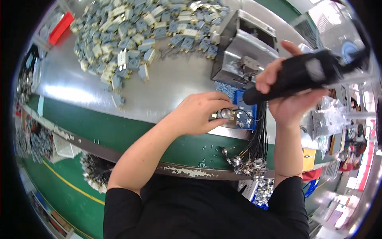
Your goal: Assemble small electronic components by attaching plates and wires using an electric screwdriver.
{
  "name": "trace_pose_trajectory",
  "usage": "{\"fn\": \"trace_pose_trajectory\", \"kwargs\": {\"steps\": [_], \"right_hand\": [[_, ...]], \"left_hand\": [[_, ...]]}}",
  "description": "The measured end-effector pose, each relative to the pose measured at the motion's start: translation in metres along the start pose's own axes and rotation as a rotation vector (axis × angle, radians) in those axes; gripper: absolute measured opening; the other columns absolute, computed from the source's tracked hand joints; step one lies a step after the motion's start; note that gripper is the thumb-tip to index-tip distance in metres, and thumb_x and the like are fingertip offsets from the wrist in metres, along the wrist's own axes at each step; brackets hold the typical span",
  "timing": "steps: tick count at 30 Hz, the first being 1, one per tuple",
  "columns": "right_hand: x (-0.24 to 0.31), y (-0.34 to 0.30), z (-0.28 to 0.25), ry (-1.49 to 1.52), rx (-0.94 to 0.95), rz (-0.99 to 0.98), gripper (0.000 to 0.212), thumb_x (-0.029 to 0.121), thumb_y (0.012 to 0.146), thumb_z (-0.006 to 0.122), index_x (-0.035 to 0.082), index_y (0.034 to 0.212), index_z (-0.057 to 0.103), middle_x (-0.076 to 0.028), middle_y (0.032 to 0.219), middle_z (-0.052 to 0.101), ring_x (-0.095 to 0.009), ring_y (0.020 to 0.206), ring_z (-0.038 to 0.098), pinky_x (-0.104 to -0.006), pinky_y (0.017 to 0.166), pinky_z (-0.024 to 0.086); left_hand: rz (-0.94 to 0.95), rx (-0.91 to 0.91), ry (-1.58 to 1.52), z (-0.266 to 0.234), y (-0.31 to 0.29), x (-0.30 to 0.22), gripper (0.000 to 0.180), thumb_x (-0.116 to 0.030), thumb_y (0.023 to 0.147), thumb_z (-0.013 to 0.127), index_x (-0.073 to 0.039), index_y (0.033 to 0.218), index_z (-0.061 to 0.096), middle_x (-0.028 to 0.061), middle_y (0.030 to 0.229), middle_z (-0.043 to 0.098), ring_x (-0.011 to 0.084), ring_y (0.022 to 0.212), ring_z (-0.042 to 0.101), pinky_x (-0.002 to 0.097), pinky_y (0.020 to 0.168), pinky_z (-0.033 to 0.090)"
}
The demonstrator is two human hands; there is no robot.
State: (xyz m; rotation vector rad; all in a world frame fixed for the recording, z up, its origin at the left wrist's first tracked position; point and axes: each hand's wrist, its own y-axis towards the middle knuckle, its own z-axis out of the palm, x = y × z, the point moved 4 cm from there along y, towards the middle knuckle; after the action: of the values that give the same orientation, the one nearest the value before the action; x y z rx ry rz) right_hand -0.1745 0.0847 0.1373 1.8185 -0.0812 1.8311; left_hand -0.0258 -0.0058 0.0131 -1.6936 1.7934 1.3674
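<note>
My left hand (201, 113) is closed on a small part with a round metallic face (226, 113), its thumb and fingers at the rim; a thin black wire runs from it to the right. In my right hand (292, 105) is a black power screwdriver (300, 75), lying across the palm and tilted, its nose pointing left. A shallow blue tray (250, 126) with small metal pieces is right beside my left hand. Behind the tray lies a pile of small bluish screws (225, 89). A bundle of black wires (260, 135) hangs beside the tray, ending in round metal parts (254, 167).
A big heap of grey and cream switch-like blocks (131, 36) covers the far left of the metal table. An open metal box fixture (252, 44) stands behind the screws. Loose screws (203, 163) lie on the green mat (131, 139). A red bin (61, 28) sits at far left.
</note>
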Motion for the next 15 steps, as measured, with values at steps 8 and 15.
{"fn": "trace_pose_trajectory", "kwargs": {"steps": [8, 15], "right_hand": [[0.001, -0.016, -0.016, -0.243, 0.05, 0.018, 0.094, 0.065, 0.104, 0.052, -0.005, 0.161, 0.027, -0.015, 0.132, 0.06, -0.025, 0.125, 0.061, -0.0402, 0.108, 0.046], [0.002, -0.045, -0.034, -0.358, -0.119, -0.298, 0.063, 0.041, 0.111, 0.048, -0.001, 0.157, 0.037, -0.013, 0.138, 0.056, -0.021, 0.123, 0.056, -0.0388, 0.108, 0.044]], "left_hand": [[0.289, -0.177, 0.157, 0.005, -0.004, -0.023, 0.041, -0.012, 0.072, 0.09, -0.007, 0.11, 0.075, 0.0095, 0.104, 0.076, 0.0315, 0.096, 0.075, 0.0445, 0.086, 0.061], [0.241, -0.157, 0.045, 0.016, -0.006, -0.022, 0.029, -0.006, 0.072, 0.091, -0.005, 0.094, 0.073, 0.0097, 0.096, 0.077, 0.0307, 0.091, 0.076, 0.0434, 0.091, 0.062]]}}
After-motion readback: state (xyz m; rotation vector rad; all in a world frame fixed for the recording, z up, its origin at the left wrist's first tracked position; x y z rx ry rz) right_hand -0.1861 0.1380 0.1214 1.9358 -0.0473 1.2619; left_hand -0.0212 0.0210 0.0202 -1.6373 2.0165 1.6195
